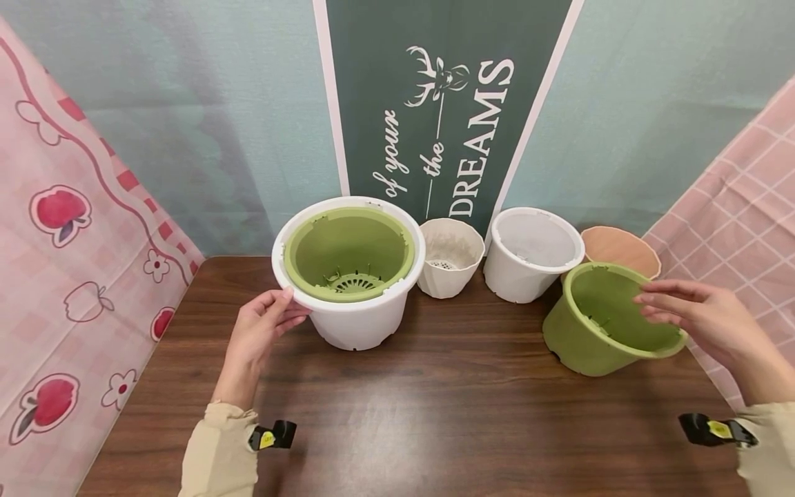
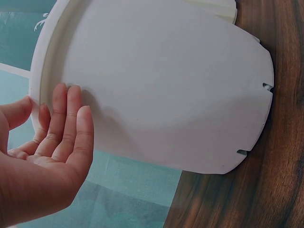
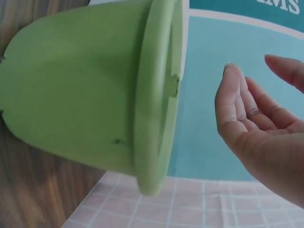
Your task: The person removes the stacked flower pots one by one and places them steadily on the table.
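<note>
A large white flowerpot [image 1: 360, 324] stands left of centre, with a green flowerpot [image 1: 354, 241] nested inside it; slots show in the green base. My left hand [image 1: 263, 324] holds the white pot's rim at its near left. In the left wrist view the thumb is at the rim and the fingers lie beneath it against the wall. On the right stands another green flowerpot [image 1: 580, 338], its inside partly visible. Above its right rim hovers my right hand [image 1: 702, 310], fingers loosely bent; the right wrist view shows it apart from the pot and holding nothing.
Along the back stand a small cream faceted pot [image 1: 450, 279], a white pot [image 1: 524, 273] and a peach pot [image 1: 621, 252] partly behind the right green one. Cloth hangs behind and at both sides of the brown wooden table [image 1: 410, 421].
</note>
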Action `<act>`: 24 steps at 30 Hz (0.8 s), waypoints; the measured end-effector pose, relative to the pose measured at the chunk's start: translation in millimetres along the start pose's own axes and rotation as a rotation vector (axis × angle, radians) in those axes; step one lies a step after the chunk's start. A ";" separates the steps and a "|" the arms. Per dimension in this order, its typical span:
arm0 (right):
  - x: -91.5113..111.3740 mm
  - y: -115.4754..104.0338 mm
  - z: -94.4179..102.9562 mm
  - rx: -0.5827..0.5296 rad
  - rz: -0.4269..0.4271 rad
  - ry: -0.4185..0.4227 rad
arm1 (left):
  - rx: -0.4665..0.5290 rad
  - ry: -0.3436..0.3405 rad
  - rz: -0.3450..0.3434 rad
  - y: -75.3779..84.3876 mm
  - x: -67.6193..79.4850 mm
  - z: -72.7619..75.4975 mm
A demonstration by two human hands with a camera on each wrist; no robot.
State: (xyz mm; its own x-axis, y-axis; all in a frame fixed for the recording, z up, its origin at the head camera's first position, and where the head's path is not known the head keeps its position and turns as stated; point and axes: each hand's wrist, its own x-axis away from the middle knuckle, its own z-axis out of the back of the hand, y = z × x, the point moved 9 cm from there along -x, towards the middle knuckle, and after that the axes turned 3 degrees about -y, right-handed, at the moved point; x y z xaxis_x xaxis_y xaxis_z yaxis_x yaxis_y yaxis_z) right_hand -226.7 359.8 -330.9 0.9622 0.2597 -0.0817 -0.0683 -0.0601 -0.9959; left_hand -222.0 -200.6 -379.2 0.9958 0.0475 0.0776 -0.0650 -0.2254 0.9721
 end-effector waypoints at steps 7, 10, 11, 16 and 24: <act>-11.3 -4.5 -17.7 0.020 -0.009 -0.046 | -0.008 -0.001 -0.019 1.8 -0.6 -0.8; -15.7 -6.7 -24.6 0.029 -0.004 -0.063 | -0.008 -0.001 -0.019 1.3 -1.0 -0.7; -16.9 -7.6 -26.7 0.034 0.001 -0.068 | -0.007 -0.003 -0.019 1.1 -1.0 -0.7; -22.5 -8.6 -36.6 0.116 -0.007 -0.063 | -0.002 -0.007 -0.019 0.5 -1.0 -0.4; -33.5 -6.2 -55.8 0.252 -0.053 -0.051 | -0.003 -0.006 -0.009 0.1 -0.5 0.0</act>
State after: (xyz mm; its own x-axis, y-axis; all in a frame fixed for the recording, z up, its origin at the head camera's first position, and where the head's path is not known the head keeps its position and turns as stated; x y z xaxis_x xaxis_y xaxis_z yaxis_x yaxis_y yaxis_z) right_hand -243.8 297.7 -319.7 0.9521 0.3047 -0.0245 -0.0876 0.1953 -0.9768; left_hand -222.5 -200.7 -379.1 0.9967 0.0438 0.0676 -0.0563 -0.2219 0.9734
